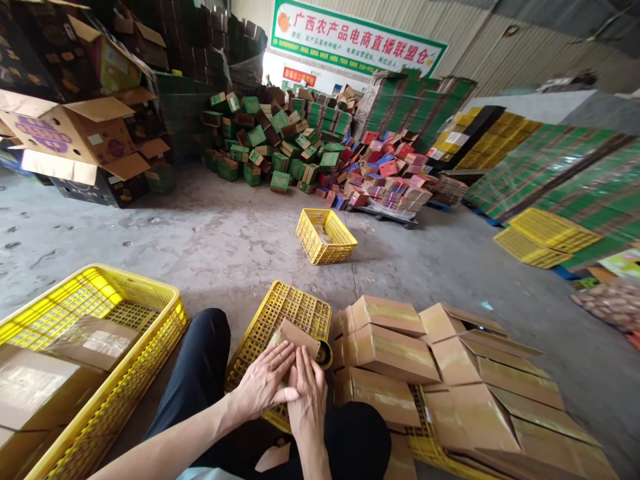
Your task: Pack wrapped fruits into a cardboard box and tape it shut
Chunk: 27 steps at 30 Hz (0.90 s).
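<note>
A small cardboard box (294,333) lies on an upturned yellow plastic crate (293,300) between my knees. My left hand (267,377) rests on the near part of the box, its fingers stretched out flat. Beside it, my right hand (307,390) also lies flat with straight fingers, and the fingertips of both hands come close together. The hands hide much of the box's near side. Against the box's right end is what looks like a roll of tape (325,355), with a dark hollow core and a yellowish rim.
Closed cardboard boxes stand in rows at my right (395,353), partly on a yellow crate (425,427). A yellow crate (173,303) at my left holds taped boxes (95,340). Another crate (327,253) stands ahead. Farther back are heaped green boxes (280,180) and red ones (387,167).
</note>
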Available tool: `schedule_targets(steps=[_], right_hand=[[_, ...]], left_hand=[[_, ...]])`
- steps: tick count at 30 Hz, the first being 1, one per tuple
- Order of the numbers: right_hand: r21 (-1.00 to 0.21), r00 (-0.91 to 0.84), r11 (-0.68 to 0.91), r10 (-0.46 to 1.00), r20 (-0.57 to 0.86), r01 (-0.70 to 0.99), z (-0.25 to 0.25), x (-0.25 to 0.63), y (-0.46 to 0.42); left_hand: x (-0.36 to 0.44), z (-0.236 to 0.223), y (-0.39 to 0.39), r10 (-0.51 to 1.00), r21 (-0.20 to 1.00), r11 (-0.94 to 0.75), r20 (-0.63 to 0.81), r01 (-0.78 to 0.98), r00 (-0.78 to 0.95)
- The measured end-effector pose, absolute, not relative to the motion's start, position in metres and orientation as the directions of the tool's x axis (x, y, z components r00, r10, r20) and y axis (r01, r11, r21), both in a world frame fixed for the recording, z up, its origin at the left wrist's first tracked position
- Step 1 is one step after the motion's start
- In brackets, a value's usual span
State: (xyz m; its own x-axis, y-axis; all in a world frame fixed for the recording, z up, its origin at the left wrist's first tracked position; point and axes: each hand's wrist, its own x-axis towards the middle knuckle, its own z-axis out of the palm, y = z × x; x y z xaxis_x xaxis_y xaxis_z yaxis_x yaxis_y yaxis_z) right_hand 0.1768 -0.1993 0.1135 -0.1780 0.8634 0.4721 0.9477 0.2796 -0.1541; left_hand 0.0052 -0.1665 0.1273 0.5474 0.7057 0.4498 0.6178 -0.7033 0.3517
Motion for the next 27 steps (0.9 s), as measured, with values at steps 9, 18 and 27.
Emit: schedule_targets(steps=[9, 18, 27], right_hand=[[-0.214, -0.089, 0.212, 0.877, 0.471, 0.954, 0.105, 0.182, -0.198], [-0.297, -0.048, 0.159, 0.936, 0.348, 0.942, 0.095, 0.179, -0.210], [-0.294, -0.054, 0.133, 0.964, 0.261, 0.946, 0.104, 0.163, -0.238]], left_hand=[[-0.010, 0.130, -0.166, 0.715, 0.393, -0.698, 0.438, 0.599, 0.545], [-0.013, 0.129, -0.168, 0.739, 0.430, -0.673, 0.415, 0.602, 0.530], [-0.032, 0.121, -0.171, 0.771, 0.541, -0.632, 0.375, 0.554, 0.514]])
